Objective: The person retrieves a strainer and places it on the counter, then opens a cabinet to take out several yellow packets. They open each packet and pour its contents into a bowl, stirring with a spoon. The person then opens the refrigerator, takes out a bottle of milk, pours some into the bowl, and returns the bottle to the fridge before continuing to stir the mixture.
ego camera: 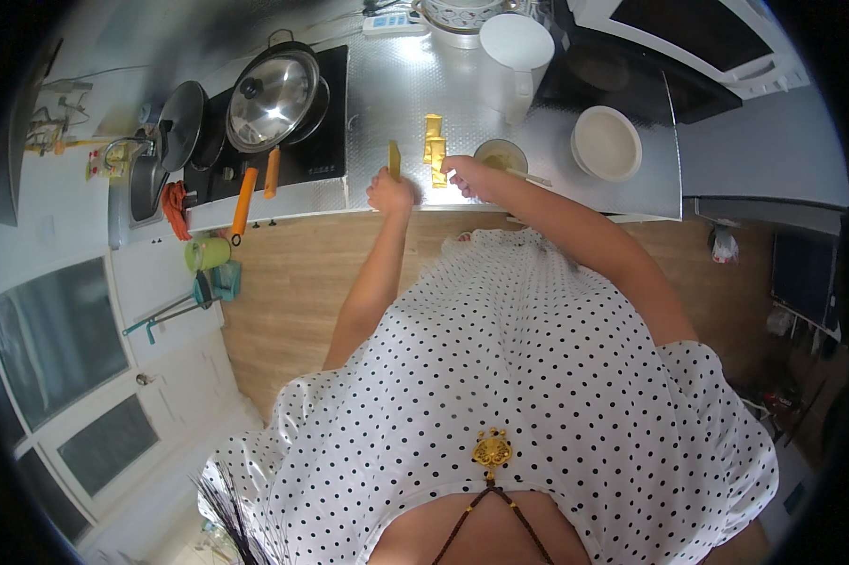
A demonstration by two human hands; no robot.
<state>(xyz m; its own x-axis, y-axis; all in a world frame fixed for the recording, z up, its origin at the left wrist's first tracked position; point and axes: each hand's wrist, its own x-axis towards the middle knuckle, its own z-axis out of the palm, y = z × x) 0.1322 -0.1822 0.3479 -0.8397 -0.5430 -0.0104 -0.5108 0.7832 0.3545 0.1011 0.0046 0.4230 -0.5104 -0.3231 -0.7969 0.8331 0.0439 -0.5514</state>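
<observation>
My left hand [390, 192] grips a narrow gold sachet [394, 159] upright near the counter's front edge. To the right of it, two more gold sachets lie partly overlapping on the counter, a rear one [433, 126] and a nearer one [438, 162]. My right hand [468, 176] is at the nearer sachet's right edge with its fingers curled; whether it pinches the sachet cannot be made out. Just behind my right wrist stands a bowl [502, 150] with something yellowish inside. A light-coloured utensil handle [537, 179] sticks out of the bowl to the right, partly behind my forearm.
At the left, a lidded pan [272, 99] rests on a black cooktop [329, 152], and orange handles [245, 201] overhang the front edge. A white jug [516, 49] stands at the back. White stacked bowls [606, 143] sit right. A microwave [700, 35] is behind them.
</observation>
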